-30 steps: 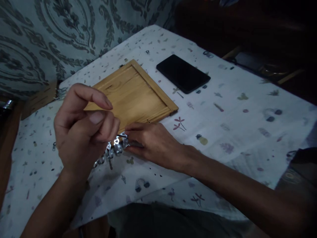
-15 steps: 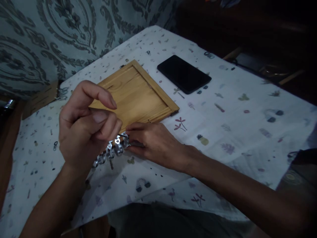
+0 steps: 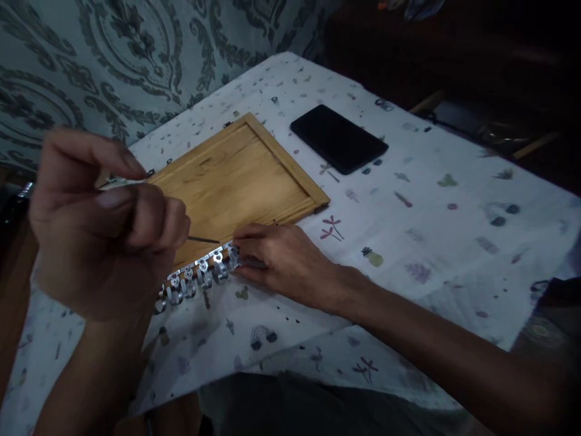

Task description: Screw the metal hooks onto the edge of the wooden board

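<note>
My left hand (image 3: 109, 224) is closed in a fist, raised left of the wooden panel's near edge. From it a thin metal rod (image 3: 204, 240) sticks out to the right, its tip just above the panel; the fingers hide the other end. The framed wooden panel (image 3: 227, 175) lies flat on the table. Along its near edge runs a strip of shiny metal hooks (image 3: 204, 274). At the strip's right end, my right hand (image 3: 290, 263) is closed, thumb and fingers pinching the strip against the edge of the panel.
A black phone (image 3: 338, 139) lies beyond the panel to the right. Small dark metal fittings (image 3: 321, 208) sit at the panel's edges. A white printed cloth (image 3: 422, 224) covers the table. Behind stands a patterned wall (image 3: 131, 54).
My left hand has moved left and towards me, drawing the rod away from the strip, so more hooks show. My right hand has stayed in place on the strip's end.
</note>
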`<state>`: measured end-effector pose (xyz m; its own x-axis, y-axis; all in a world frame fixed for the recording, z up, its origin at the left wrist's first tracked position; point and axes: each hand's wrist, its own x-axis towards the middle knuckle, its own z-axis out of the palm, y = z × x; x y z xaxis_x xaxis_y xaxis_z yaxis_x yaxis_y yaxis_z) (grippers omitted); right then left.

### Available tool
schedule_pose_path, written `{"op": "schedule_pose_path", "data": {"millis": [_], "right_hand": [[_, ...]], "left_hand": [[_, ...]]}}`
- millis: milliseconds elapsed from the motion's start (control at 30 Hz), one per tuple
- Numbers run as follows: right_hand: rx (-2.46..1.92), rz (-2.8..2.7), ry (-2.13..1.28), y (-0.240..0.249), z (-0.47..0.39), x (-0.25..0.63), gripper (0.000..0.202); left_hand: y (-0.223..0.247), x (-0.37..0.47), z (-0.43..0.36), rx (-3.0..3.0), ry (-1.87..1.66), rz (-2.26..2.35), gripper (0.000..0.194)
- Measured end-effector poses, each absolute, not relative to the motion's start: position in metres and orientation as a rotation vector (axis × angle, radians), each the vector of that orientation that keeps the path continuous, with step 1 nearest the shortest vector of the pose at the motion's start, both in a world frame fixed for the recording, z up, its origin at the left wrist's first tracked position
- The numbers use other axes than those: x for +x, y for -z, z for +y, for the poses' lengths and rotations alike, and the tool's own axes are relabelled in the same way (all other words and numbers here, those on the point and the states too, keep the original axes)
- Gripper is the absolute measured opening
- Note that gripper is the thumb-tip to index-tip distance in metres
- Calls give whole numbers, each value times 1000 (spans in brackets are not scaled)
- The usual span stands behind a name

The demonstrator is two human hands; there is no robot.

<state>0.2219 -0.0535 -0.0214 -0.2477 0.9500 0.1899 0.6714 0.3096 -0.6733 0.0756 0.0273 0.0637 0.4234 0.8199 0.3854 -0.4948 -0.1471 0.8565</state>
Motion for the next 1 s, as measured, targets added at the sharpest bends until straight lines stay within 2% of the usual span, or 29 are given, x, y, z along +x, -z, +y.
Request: {"op": "schedule_pose_path", "data": {"millis": [100,700,1000], "right_hand": [[-1443,-2011,-613,22,-53,222,19],[-1474,-2010,-614,20,-53,221,24],[-1453,-2006,-587,23,-53,221,22]], "left_hand": [[-60,79,27,1505,-1116,285,24],[-48,88,26,1537,-1095,261,26],[-46,93,22,1570,-1190,305,9]]}}
